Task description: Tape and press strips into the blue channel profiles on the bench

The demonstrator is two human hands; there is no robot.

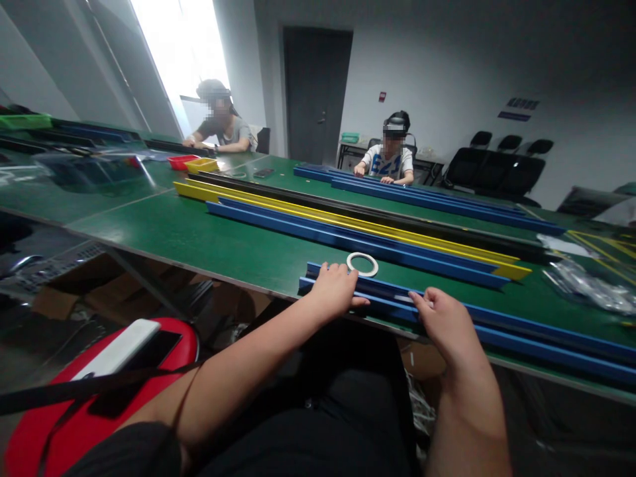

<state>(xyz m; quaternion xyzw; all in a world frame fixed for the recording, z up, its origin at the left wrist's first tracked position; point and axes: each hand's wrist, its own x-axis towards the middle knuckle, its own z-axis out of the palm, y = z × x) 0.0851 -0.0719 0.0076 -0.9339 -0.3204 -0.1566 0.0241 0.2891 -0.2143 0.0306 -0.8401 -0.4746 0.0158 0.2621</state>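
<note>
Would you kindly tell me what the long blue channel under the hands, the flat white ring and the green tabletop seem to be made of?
Long blue channel: likely plastic or coated metal; straight, satin edges. Flat white ring: perhaps plastic or paper; smooth, seemingly matte. Green tabletop: perhaps laminate or rubber matting; smooth, softly reflective.

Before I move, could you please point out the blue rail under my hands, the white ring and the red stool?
Blue rail (527, 344): head view, on its near side wall.
White ring (368, 273): head view, on its near rim.
Red stool (30, 434): head view, on its bare seat.
</note>
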